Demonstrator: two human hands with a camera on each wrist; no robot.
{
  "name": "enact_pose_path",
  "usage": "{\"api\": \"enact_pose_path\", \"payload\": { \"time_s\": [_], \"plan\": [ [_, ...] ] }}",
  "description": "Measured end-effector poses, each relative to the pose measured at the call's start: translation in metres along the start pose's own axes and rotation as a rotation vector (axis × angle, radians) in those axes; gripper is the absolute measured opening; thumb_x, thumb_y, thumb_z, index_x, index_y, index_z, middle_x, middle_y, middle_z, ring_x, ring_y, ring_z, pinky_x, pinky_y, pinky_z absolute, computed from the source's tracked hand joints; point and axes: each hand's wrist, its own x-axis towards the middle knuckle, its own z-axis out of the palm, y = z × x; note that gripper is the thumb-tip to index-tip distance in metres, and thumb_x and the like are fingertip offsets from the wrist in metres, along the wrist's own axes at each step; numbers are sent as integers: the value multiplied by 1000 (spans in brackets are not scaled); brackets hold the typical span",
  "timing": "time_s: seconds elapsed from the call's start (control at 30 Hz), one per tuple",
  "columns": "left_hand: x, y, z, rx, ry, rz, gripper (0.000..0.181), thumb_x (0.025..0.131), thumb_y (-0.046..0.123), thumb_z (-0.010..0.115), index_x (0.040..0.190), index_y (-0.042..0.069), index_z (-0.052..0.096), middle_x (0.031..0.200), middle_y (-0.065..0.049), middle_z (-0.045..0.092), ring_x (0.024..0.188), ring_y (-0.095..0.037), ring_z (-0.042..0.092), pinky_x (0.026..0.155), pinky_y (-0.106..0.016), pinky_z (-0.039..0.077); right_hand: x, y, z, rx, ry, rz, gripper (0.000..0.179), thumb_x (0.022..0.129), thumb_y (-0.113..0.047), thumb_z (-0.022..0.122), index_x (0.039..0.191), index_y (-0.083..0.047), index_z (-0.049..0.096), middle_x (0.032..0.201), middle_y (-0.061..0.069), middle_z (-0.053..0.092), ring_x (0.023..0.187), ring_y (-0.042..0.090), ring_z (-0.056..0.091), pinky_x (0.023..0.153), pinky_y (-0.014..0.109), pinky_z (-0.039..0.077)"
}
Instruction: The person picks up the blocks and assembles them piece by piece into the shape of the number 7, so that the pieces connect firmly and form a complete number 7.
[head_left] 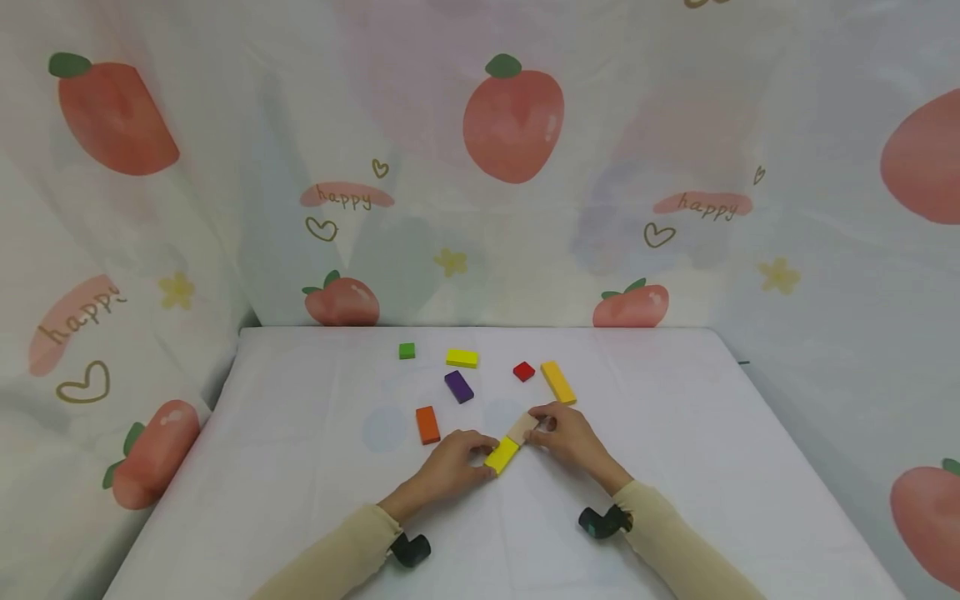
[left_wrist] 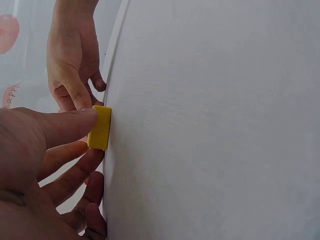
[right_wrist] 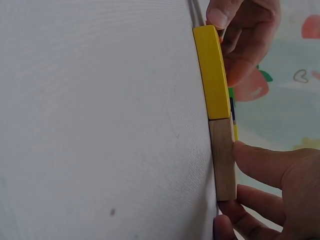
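The left hand (head_left: 450, 462) pinches a yellow block (head_left: 502, 456), the right hand (head_left: 573, 437) a plain block (head_left: 522, 428), touching end to end, well in from the far edge of the desk (head_left: 300, 467). Aligning them seems the step; the next move likely calls for even pressure.

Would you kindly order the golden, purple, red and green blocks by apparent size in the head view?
1. Golden block
2. Purple block
3. Red block, green block: too alike to rank
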Motion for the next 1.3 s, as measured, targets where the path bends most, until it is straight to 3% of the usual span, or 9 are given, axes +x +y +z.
{"api": "enact_pose_path", "payload": {
  "time_s": [0.47, 0.83, 1.3],
  "plan": [
    [0, 5, 7, 15, 16, 5, 49, 80, 31, 82, 126, 22, 67, 100, 13, 66, 93, -6, 53, 87, -27, 50, 3, 5, 1, -24, -22, -61, 37, 86, -21, 76, 121, -16, 69, 105, 0, 65, 93, 18, 54, 82, 33, 48],
    [3, 9, 8, 32, -4, -7, 54, 81, 36, 80, 131, 23, 63, 105, 13, 66, 99, -8, 53, 95, -36, 44, 8, 8, 1, -16, -32, -91, 38, 86, -21, 76, 123, -20, 69, 107, -2, 65, 97, 17, 56, 91, 39, 50],
    [3, 13, 7, 29, -28, -49, 57, 81, 36, 80, 134, 26, 61, 109, 11, 65, 103, -10, 52, 92, -36, 47, 9, 9, 0, -21, -30, -134, 38, 86, -19, 74, 124, -18, 68, 110, -1, 65, 98, 18, 56, 93, 41, 49]
  ]
}}
